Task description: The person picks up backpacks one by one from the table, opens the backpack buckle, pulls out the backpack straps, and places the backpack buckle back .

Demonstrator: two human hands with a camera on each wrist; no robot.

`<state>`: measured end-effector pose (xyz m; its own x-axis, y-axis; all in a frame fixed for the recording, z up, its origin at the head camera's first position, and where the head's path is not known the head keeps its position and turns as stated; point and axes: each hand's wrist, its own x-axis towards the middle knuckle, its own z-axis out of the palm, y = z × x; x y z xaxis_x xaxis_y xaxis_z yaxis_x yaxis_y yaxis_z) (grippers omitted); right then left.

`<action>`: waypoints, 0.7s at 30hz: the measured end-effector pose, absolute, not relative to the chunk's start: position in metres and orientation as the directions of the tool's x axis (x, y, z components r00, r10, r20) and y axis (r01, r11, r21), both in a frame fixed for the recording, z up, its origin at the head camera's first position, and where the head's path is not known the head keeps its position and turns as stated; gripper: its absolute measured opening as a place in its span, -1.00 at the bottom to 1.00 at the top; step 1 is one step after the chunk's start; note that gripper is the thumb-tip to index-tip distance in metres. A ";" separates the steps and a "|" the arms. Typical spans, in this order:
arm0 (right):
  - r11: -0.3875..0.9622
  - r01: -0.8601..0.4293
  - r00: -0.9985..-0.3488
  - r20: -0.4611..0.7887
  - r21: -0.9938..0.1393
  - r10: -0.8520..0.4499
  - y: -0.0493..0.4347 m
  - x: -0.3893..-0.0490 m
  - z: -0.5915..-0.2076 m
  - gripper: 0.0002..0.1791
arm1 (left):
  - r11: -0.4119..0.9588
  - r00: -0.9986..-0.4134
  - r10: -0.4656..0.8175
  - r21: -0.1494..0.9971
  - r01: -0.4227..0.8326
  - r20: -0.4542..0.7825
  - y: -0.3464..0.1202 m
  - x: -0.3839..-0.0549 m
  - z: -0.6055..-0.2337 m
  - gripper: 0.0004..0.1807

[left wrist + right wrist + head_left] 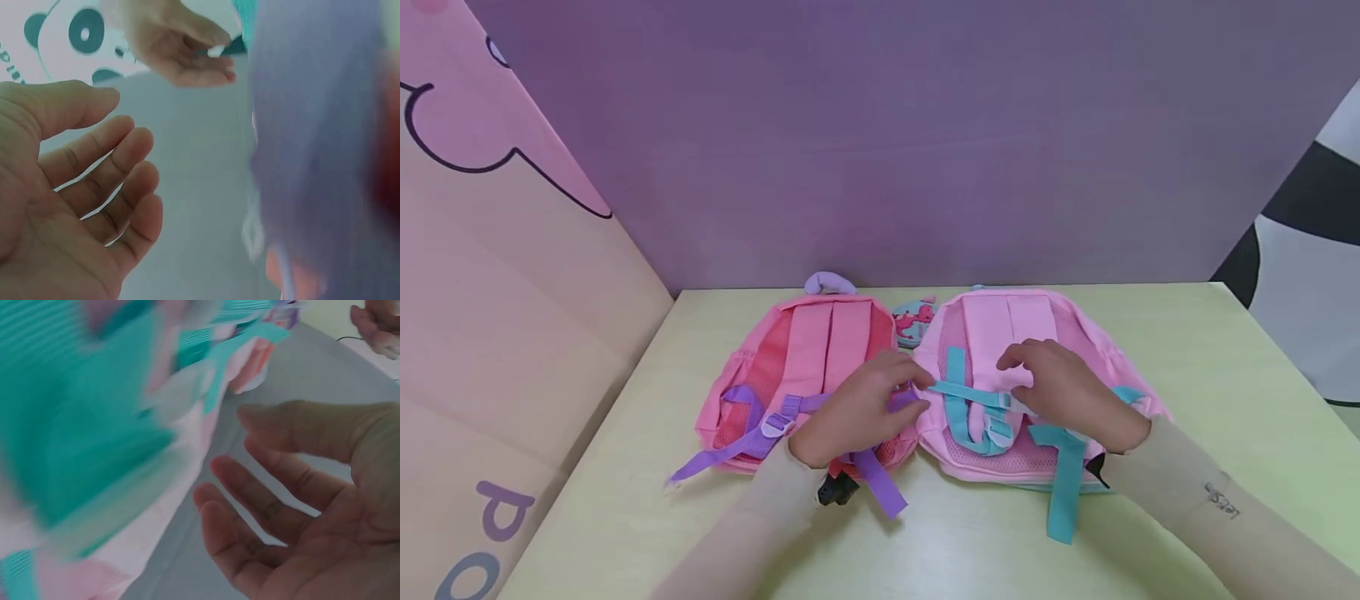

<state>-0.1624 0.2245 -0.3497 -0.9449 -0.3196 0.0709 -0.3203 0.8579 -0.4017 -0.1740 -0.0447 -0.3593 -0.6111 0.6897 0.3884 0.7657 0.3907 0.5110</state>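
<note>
Two small backpacks lie side by side, shoulder straps facing up, in the head view. Over the right part of the coral backpack (808, 333) with purple webbing (715, 458) is my left hand (865, 404). Its fingertips overlap the end of a teal strap (970, 393) in this view. My right hand (1063, 387) hovers above the light pink backpack (1011, 321), near its white and teal buckles (997, 429). Both wrist views show loosely bent fingers with nothing between them: the left hand (69, 200) beside blurred purple webbing, the right hand (294, 512) beside blurred teal webbing.
Behind the bags, a small teal item with a red figure (914, 323) shows in the gap. A black clip (837, 489) lies at the coral bag's lower edge. The pale table (955, 550) meets a purple wall (880, 150) at the back and a printed panel (512, 292) at left.
</note>
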 end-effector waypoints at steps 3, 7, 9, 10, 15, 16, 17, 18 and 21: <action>0.860 -0.295 -0.950 0.031 -0.418 -0.310 0.235 -0.160 -0.355 -0.67 | 0.409 -0.605 0.722 0.499 0.764 0.335 -0.024 -0.169 -0.361 -0.75; 0.855 -0.278 -0.952 0.005 -0.437 -0.307 0.245 -0.158 -0.364 -0.67 | 0.449 -0.623 0.737 0.499 0.741 0.263 0.005 -0.168 -0.369 -0.72; 0.848 -0.289 -0.949 0.013 -0.445 -0.316 0.248 -0.158 -0.370 -0.67 | 0.470 -0.635 0.735 0.495 0.730 0.239 0.019 -0.168 -0.374 -0.71; 0.843 -0.298 -0.946 0.023 -0.447 -0.323 0.248 -0.158 -0.373 -0.68 | 0.483 -0.640 0.733 0.488 0.727 0.229 0.026 -0.169 -0.377 -0.70; 0.823 -0.331 -0.940 0.089 -0.461 -0.328 0.252 -0.157 -0.387 -0.71 | 0.528 -0.673 0.719 0.493 0.692 0.173 0.052 -0.173 -0.389 -0.70; 0.823 -0.330 -0.942 0.099 -0.462 -0.322 0.253 -0.156 -0.389 -0.71 | 0.536 -0.681 0.715 0.501 0.680 0.160 0.055 -0.174 -0.391 -0.70; 0.821 -0.329 -0.942 0.107 -0.466 -0.317 0.253 -0.156 -0.390 -0.71 | 0.542 -0.689 0.709 0.509 0.669 0.149 0.057 -0.174 -0.393 -0.70; 0.819 -0.331 -0.942 0.116 -0.468 -0.314 0.254 -0.156 -0.391 -0.70 | 0.547 -0.694 0.706 0.514 0.661 0.141 0.058 -0.175 -0.395 -0.69; 0.813 -0.342 -0.939 0.150 -0.471 -0.308 0.257 -0.155 -0.392 -0.71 | 0.553 -0.697 0.701 0.502 0.665 0.152 0.061 -0.175 -0.395 -0.70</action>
